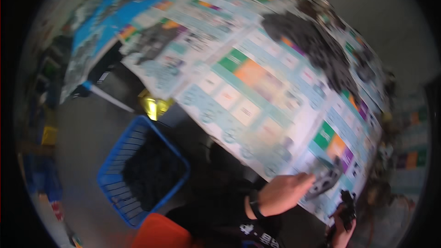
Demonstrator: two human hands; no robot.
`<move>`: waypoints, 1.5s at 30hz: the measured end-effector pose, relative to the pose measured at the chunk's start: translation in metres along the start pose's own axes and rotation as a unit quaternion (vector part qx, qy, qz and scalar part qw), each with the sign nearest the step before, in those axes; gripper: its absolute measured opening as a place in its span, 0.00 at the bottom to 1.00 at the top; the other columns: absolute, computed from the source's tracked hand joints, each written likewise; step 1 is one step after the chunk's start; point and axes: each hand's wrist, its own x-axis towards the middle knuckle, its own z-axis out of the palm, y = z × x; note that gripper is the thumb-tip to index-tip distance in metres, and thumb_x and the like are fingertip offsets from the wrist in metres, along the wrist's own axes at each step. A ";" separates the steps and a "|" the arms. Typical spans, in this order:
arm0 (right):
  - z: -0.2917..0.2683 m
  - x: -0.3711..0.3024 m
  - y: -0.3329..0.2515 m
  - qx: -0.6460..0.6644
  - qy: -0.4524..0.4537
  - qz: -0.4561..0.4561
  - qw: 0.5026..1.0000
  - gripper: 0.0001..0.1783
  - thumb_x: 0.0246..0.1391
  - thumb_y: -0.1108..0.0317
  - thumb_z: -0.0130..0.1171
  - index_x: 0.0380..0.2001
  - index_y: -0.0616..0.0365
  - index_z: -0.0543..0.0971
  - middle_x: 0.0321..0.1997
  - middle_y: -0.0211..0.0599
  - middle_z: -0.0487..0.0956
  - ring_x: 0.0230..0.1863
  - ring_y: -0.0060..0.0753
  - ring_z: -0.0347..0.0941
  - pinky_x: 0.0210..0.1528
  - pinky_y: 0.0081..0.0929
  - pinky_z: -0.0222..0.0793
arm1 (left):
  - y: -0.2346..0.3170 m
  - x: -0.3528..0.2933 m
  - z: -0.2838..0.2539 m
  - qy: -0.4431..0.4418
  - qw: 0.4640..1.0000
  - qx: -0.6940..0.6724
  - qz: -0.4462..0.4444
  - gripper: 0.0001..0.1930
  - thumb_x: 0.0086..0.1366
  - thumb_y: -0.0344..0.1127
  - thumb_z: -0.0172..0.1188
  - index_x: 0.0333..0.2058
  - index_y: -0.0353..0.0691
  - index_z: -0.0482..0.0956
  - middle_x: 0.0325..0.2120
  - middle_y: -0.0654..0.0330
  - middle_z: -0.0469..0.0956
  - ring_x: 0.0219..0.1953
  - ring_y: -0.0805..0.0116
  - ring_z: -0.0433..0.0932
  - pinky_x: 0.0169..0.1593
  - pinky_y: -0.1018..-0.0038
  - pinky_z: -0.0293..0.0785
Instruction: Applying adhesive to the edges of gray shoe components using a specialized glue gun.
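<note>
My left hand (285,194), a dark band at its wrist, reaches over the near edge of the table. Its closed fingers are on a grey flat part with round holes (324,183), smeared by motion. Lower right, my right hand (342,233) is closed around a small black irregular piece (347,205), whose kind I cannot make out. Beneath both lies the table (294,154), covered with printed sheets of green, orange and purple blocks.
A long heap of dark grey pieces (317,48) lies across the far right of the table, with a smaller pile (154,41) at far left. On the floor stands a blue basket (104,179) holding black material. Near it are a shiny yellow object (155,105) and an orange seat (161,233).
</note>
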 end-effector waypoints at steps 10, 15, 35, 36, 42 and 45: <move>0.026 0.044 0.049 -0.352 0.121 -0.126 0.919 0.16 0.60 0.73 0.59 0.50 0.64 0.77 0.39 0.57 0.82 0.37 0.64 0.76 0.43 0.53 0.73 | -0.072 0.006 -0.282 0.386 0.922 0.019 -0.034 0.06 0.72 0.31 0.68 0.44 0.38 0.82 0.22 0.68 0.79 0.19 0.83 0.71 0.23 0.79 0.65; 0.048 0.046 0.046 -0.420 0.179 -0.133 0.880 0.23 0.61 0.61 0.65 0.52 0.68 0.77 0.44 0.63 0.82 0.45 0.69 0.79 0.48 0.57 0.76 | -0.166 -0.014 -0.383 0.425 0.881 0.186 -0.088 0.07 0.70 0.33 0.69 0.42 0.40 0.82 0.19 0.63 0.78 0.18 0.74 0.76 0.22 0.74 0.70; 0.056 0.059 0.068 -0.316 0.215 -0.108 0.918 0.26 0.46 0.75 0.67 0.48 0.66 0.70 0.47 0.58 0.76 0.53 0.69 0.72 0.51 0.56 0.72 | -0.066 0.056 -0.350 0.254 0.851 0.448 -0.100 0.23 0.64 0.40 0.74 0.53 0.34 0.80 0.36 0.49 0.84 0.37 0.50 0.84 0.44 0.57 0.80; 0.057 0.058 0.064 -0.312 0.225 -0.125 0.915 0.24 0.46 0.75 0.68 0.46 0.64 0.70 0.46 0.57 0.76 0.52 0.68 0.73 0.51 0.56 0.72 | -0.050 0.085 -0.325 0.217 0.902 0.370 -0.046 0.21 0.64 0.39 0.74 0.51 0.35 0.81 0.33 0.51 0.84 0.35 0.52 0.85 0.42 0.58 0.80; 0.056 0.054 0.045 -0.294 0.216 -0.087 0.927 0.22 0.46 0.75 0.66 0.44 0.65 0.70 0.45 0.56 0.76 0.51 0.66 0.73 0.49 0.55 0.74 | -0.020 0.256 -0.153 -0.040 0.933 0.355 0.044 0.23 0.61 0.42 0.75 0.49 0.35 0.83 0.37 0.48 0.87 0.40 0.47 0.86 0.45 0.56 0.82; 0.054 0.053 0.045 -0.293 0.216 -0.088 0.927 0.24 0.45 0.75 0.67 0.45 0.65 0.70 0.45 0.55 0.76 0.51 0.65 0.74 0.48 0.53 0.76 | -0.033 0.304 -0.060 -0.078 0.902 0.416 0.087 0.24 0.59 0.44 0.77 0.49 0.35 0.83 0.43 0.46 0.85 0.49 0.45 0.84 0.54 0.55 0.80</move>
